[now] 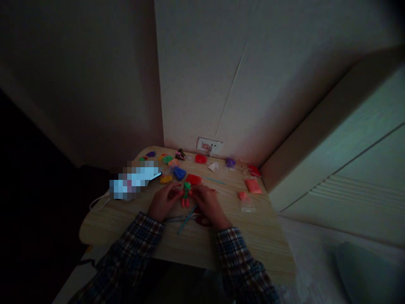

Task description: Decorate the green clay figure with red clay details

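Note:
A small clay figure [186, 193] with a green head and body and pinkish-red legs is upright between my hands, above the wooden table. My left hand [163, 202] curls in from the left, its fingertips at the figure's side. From the right, my right hand [209, 204] closes on the other side of it. Scissors with dark red handles [203, 219] lie partly under my right hand. A thin blue stick [186, 220] lies across them. Just behind the figure is a red clay packet [193, 179]. The dim light blurs the fingertips.
On the table [253, 236], left, a lit phone [134, 180] stands with a white cable [98, 202]. Blue clay [179, 173], yellow clay [166, 179] and several other packets lie along the back. Pink clay packets [253, 185] sit right. A wall socket [209, 145] is behind.

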Action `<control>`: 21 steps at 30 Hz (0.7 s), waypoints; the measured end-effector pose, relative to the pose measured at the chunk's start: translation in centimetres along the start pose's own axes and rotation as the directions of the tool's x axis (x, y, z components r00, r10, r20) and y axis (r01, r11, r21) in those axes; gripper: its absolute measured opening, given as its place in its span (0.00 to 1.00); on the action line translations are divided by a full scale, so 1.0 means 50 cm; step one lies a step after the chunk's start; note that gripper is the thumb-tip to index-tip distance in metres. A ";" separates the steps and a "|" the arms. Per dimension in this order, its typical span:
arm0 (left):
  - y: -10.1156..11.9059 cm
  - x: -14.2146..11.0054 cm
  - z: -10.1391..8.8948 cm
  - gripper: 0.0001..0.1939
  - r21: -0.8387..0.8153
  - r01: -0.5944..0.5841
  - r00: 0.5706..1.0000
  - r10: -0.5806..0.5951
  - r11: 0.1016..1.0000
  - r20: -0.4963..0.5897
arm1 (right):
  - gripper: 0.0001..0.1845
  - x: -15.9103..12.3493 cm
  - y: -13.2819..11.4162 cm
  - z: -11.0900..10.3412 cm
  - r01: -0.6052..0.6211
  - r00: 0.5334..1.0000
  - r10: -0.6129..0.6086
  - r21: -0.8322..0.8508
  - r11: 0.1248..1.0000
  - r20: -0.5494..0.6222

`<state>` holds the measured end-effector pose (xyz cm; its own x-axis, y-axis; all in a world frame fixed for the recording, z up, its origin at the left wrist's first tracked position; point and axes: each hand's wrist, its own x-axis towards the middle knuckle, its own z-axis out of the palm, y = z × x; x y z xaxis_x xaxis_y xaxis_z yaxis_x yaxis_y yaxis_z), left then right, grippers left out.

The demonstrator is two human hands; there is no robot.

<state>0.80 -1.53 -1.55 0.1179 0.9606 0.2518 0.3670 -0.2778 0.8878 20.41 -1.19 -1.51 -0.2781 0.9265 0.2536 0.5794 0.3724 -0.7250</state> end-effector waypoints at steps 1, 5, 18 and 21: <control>0.003 0.004 -0.002 0.20 0.000 0.009 1.000 -0.009 1.000 0.008 | 0.15 0.004 -0.001 -0.003 -0.004 1.000 0.004 0.016 1.000 0.016; 0.034 0.025 -0.017 0.19 -0.015 0.024 1.000 -0.024 1.000 0.012 | 0.15 0.023 -0.019 -0.028 -0.017 1.000 0.014 0.112 0.994 0.025; 0.228 0.156 -0.067 0.14 -0.150 -0.142 0.982 0.120 0.978 -0.148 | 0.09 0.131 -0.155 -0.206 0.123 0.961 0.003 0.439 0.890 -0.276; 0.266 0.157 -0.088 0.11 -0.240 -0.132 0.985 0.100 0.962 -0.141 | 0.08 0.129 -0.200 -0.231 0.161 0.962 -0.035 0.457 0.875 -0.273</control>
<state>2.53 2.39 13.95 0.0232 0.9199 0.3914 0.1161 -0.3913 0.9129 21.69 1.69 14.75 -0.0787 0.8928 0.4435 0.1118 0.4500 -0.8860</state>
